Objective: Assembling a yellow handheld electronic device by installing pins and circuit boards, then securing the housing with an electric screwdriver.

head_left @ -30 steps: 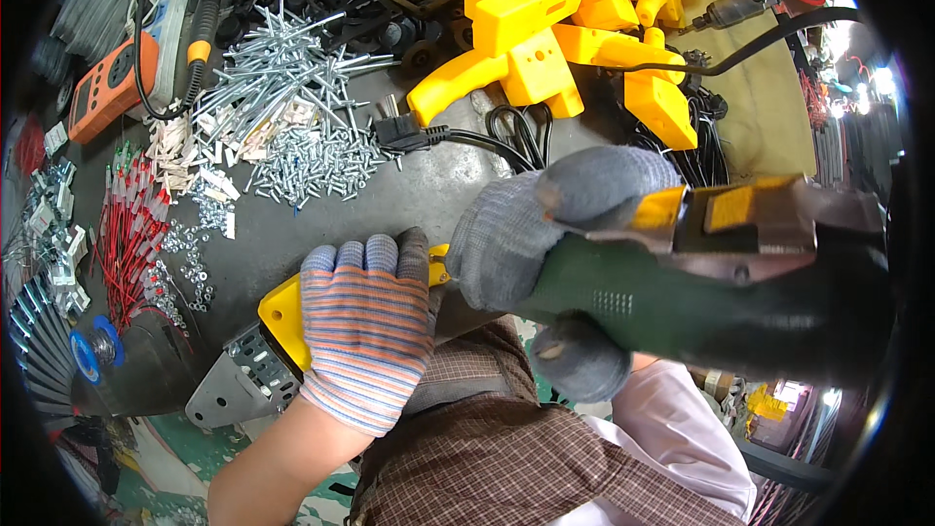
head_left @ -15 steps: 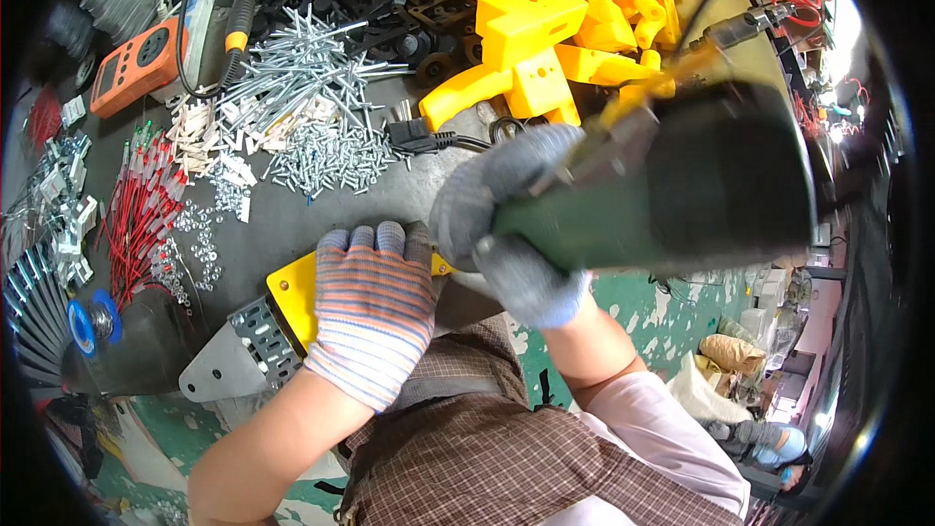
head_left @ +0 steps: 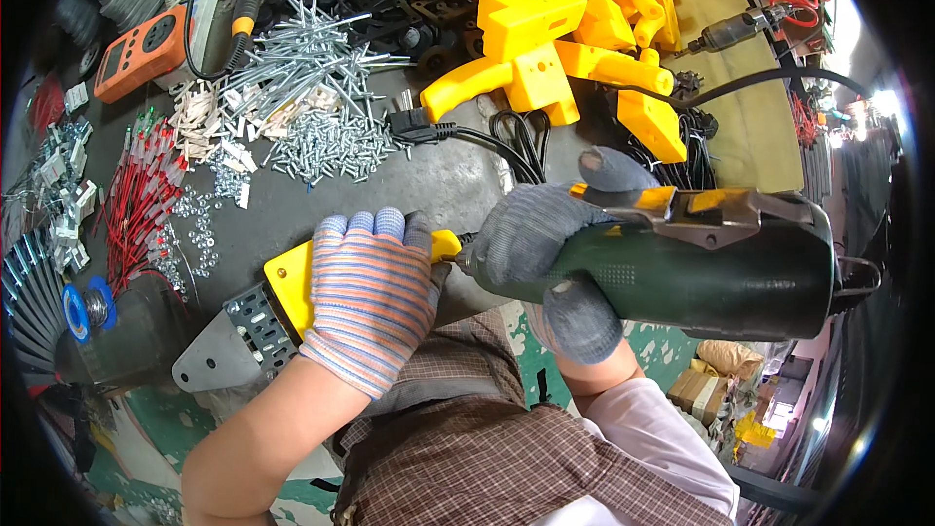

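Observation:
My left hand (head_left: 368, 287), in a striped knit glove, is wrapped over a yellow tool with a plastic handle (head_left: 288, 282) and holds it at the table's front edge. A grey pointed metal plate (head_left: 209, 358) with a slotted guard sticks out of the tool's left end. My right hand (head_left: 534, 234), in a grey-palmed glove, grips the front of a dark green power screwdriver (head_left: 711, 273). The driver lies almost level, its nose pointing left at the handle's right end. Whether its bit touches a screw there, I cannot tell.
Yellow handle shells (head_left: 531, 19) are piled at the back. Long and short screws (head_left: 326, 146), red-wired lamps (head_left: 141, 190) and a solder spool (head_left: 88, 310) lie left. Behind them are an orange meter (head_left: 141, 54) and a soldering iron (head_left: 251, 0). A black plug (head_left: 414, 125) lies mid-table.
The power screwdriver has swung down from a blurred, raised position to nearly level, with its nose at the handle's right end. My left hand and the yellow tool have barely shifted.

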Tool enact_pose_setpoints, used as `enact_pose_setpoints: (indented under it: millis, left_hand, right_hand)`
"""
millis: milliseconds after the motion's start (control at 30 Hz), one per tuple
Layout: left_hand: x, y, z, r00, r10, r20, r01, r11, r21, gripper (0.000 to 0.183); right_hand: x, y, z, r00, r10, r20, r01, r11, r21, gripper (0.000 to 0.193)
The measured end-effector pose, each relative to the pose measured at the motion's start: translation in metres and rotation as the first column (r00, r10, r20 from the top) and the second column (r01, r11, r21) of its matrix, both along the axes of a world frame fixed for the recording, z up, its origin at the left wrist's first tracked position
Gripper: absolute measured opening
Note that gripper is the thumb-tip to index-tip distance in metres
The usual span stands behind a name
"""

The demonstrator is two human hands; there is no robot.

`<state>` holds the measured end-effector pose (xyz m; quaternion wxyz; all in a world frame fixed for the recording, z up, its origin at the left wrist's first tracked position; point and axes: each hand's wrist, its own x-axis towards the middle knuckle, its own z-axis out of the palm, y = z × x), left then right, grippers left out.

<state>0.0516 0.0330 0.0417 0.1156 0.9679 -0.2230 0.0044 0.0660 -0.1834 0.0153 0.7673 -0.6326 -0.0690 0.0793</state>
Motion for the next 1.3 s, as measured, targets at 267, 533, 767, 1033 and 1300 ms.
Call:
enact_pose_setpoints:
  millis: [267,533,767,1033,1300]
  left_hand:
    - [0.002,0.002,-0.004,1.000,0.012,0.024,-0.009,0.995,-0.097,0.040]
    - [0.001,0.000,-0.007,1.000,-0.014,0.012,0.014,1.000,0.010,0.043]
    - [-0.006,0.071,0.028,0.987,0.123,-0.107,-0.140,0.977,-0.161,0.063]
    - [-0.009,0.102,0.016,0.343,-0.416,-0.842,-0.673,0.517,-0.530,0.055]
    - [-0.012,0.088,0.000,0.607,-0.177,-0.775,-0.374,0.797,-0.475,0.059]
  right_hand:
    - [-0.040,0.057,0.043,0.905,-0.107,-0.411,-0.173,0.790,-0.588,0.031]
    - [-0.045,0.040,0.006,0.907,-0.383,0.178,0.394,0.918,-0.034,0.064]
    - [-0.016,0.061,0.056,0.959,-0.010,0.284,0.013,1.000,-0.009,0.069]
    - [-0.006,0.080,0.104,0.880,0.078,0.469,-0.183,0.966,0.184,0.081]
    - [-0.027,0.087,0.110,0.887,0.147,0.438,-0.227,0.964,0.136,0.082]
